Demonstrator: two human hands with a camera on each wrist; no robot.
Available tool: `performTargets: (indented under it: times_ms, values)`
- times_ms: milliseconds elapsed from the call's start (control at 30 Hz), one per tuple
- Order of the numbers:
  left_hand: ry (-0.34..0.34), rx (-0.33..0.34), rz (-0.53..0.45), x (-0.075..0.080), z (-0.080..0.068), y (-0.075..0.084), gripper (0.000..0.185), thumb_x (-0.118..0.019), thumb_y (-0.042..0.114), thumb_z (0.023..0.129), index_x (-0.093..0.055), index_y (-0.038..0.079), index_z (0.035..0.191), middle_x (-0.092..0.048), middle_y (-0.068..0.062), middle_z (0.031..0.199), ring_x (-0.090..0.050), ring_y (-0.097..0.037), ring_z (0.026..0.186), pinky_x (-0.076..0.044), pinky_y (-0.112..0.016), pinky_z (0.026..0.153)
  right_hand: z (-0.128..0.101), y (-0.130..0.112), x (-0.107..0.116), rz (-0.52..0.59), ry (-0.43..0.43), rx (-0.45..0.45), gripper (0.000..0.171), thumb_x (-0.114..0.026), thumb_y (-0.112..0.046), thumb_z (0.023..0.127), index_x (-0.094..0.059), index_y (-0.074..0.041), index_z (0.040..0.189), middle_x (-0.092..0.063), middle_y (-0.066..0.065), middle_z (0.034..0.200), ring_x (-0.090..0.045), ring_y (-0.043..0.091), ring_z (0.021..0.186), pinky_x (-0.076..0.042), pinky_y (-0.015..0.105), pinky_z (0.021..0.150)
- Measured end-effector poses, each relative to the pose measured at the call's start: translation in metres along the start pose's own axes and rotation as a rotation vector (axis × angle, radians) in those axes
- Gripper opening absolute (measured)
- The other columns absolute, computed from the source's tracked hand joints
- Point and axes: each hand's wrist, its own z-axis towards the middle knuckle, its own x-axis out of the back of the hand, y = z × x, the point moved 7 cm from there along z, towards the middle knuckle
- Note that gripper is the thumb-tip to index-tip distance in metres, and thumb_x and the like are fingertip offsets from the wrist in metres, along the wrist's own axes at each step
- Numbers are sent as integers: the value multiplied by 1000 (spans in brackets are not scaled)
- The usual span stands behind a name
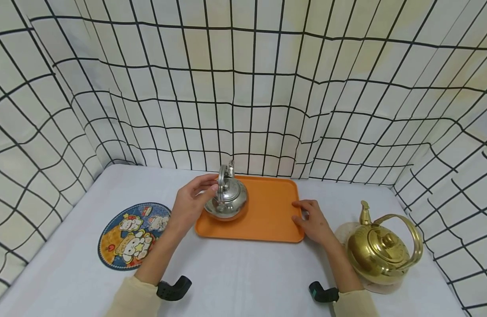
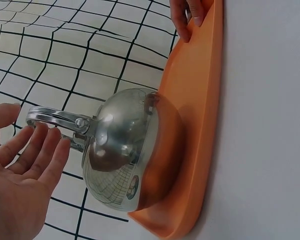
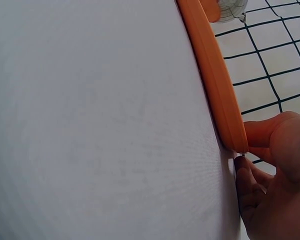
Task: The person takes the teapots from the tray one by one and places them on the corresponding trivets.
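A shiny silver kettle (image 1: 227, 199) (image 2: 121, 150) stands on the left part of an orange tray (image 1: 269, 220) (image 2: 200, 100) (image 3: 215, 75), its handle (image 1: 221, 182) (image 2: 54, 118) upright. My left hand (image 1: 205, 187) (image 2: 35, 145) is beside that handle with its fingers straight, at or just off the metal and not wrapped round it. My right hand (image 1: 303, 213) (image 3: 250, 155) holds the tray's right rim. Its thumb lies over the rim and its fingers sit against the outer side at the table.
A brass kettle (image 1: 380, 251) sits on a pale round mat (image 1: 380, 287) at the right. A round cartoon mat (image 1: 130, 235) lies flat at the left. The white table (image 1: 243, 273) is walled on three sides by checked cloth (image 1: 243, 88).
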Motion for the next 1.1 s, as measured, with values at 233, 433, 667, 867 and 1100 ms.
performTargets:
  times_ms: [233, 433, 667, 867, 1100]
  values:
    - [-9, 17, -8, -6, 1, -1, 38, -66, 24, 103, -65, 13, 140, -69, -11, 132, -63, -11, 118, -54, -16, 105, 0, -1, -1, -6, 1, 12, 41, -67, -4, 99, -61, 3, 139, -45, 26, 143, -50, 42, 135, -47, 58, 114]
    - [-12, 19, -41, -11, 3, -2, 40, -69, 19, 101, -64, 10, 140, -68, -14, 130, -64, -16, 119, -55, -12, 98, -1, 0, 0, -4, -2, 1, 41, -66, -4, 100, -61, 2, 139, -45, 25, 143, -49, 42, 137, -47, 58, 115]
    - [3, 42, 11, -12, 3, -5, 44, -71, 20, 100, -62, 13, 143, -67, -14, 127, -65, -24, 124, -53, -10, 97, -1, 1, 0, 6, -2, -9, 40, -67, -4, 100, -61, 1, 139, -45, 24, 143, -49, 41, 137, -47, 58, 115]
    - [12, 45, 30, -12, 4, -4, 42, -74, 20, 98, -66, 12, 139, -69, -14, 119, -68, -22, 116, -55, -10, 93, -1, 2, 0, 8, -1, -18, 40, -67, -4, 100, -61, 0, 139, -45, 24, 143, -49, 40, 137, -46, 57, 116]
    - [34, 53, 64, -10, 4, -1, 36, -77, 21, 96, -72, 11, 131, -71, -12, 113, -68, -13, 106, -56, -11, 89, -2, 0, 0, 9, 1, -21, 40, -67, -4, 99, -61, 1, 138, -45, 24, 143, -50, 41, 136, -46, 58, 116]
